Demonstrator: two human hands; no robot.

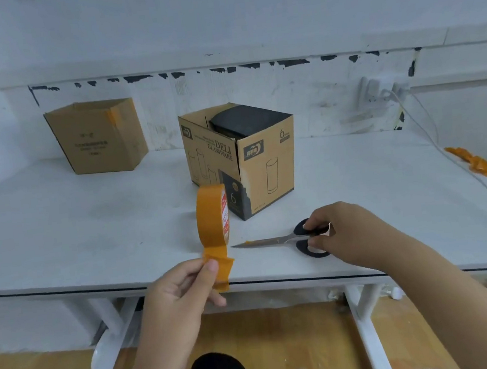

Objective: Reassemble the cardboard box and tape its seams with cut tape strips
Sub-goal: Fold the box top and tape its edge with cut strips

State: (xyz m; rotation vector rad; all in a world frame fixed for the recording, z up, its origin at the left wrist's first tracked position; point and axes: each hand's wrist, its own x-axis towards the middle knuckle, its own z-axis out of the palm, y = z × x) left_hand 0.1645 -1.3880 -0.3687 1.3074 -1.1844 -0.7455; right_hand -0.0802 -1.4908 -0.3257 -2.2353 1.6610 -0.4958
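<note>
On the white tabletop the cardboard box, printed "DELI GLASSWARE" and "6", stands open-topped beyond both hands. The left hand pinches the orange tape roll upright by its loose end. Just right, the right hand grasps the scissors, blades pointing left toward the tape

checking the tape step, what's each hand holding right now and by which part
The left hand pinches the orange tape roll by its pulled-out free end. The right hand grips the scissors by their black handles, still lying on the table.
</note>
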